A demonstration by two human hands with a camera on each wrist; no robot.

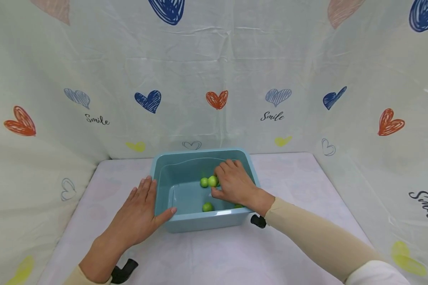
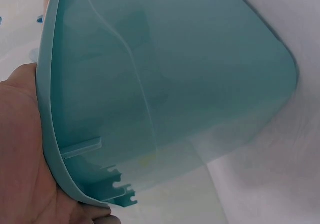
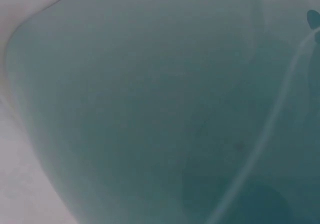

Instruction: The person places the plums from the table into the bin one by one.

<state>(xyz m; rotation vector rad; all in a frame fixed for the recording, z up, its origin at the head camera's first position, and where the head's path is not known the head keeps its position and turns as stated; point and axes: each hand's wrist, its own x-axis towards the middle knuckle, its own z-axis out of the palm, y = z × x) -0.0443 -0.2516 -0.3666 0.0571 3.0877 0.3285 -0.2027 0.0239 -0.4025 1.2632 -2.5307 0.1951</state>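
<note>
A blue-green plastic bin (image 1: 199,226) stands on the table with several small green limes inside. My left hand (image 1: 139,213) rests against the bin's left side, fingers straight, thumb over the near left corner. In the left wrist view the palm (image 2: 20,149) lies along the bin's rim (image 2: 46,114). My right hand (image 1: 235,182) reaches inside the bin and pinches a lime (image 1: 213,181) between thumb and fingers. Beside it is another lime (image 1: 204,182). Nearer the front wall lie a lime (image 1: 207,207) and a partly hidden lime (image 1: 238,206). The right wrist view shows only the bin's outer wall (image 3: 140,109).
The bin sits on a pale cloth-covered table (image 1: 292,178). Behind and at both sides hangs a white curtain (image 1: 185,71) printed with hearts. A black wrist strap part (image 1: 258,221) shows under the right wrist, and another black part (image 1: 124,271) near the left wrist.
</note>
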